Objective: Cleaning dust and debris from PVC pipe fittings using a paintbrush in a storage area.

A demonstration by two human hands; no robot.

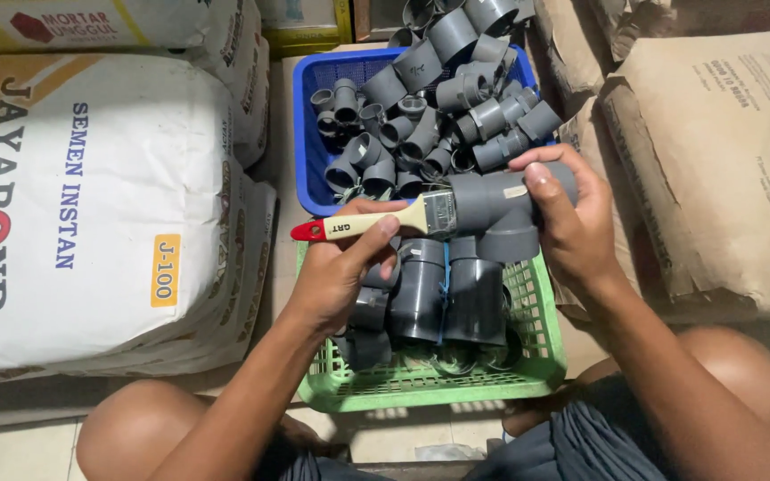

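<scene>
My left hand (pixel 340 267) grips a paintbrush (pixel 376 221) by its cream handle with a red tip; the metal ferrule and bristles point right, into the open end of a grey plastic tee pipe fitting (pixel 492 207). My right hand (pixel 563 223) holds that fitting from the right, thumb on top. Both hands hover above a green plastic basket (pixel 438 381) that holds several larger grey pipe fittings (pixel 447 298) standing side by side.
Behind the green basket a blue plastic basket (pixel 307 134) is heaped with several small grey fittings (pixel 430 98). White cement sacks (pixel 91 205) lie at left, brown paper sacks (pixel 724 160) at right. My bare knees (pixel 135 428) frame the tiled floor below.
</scene>
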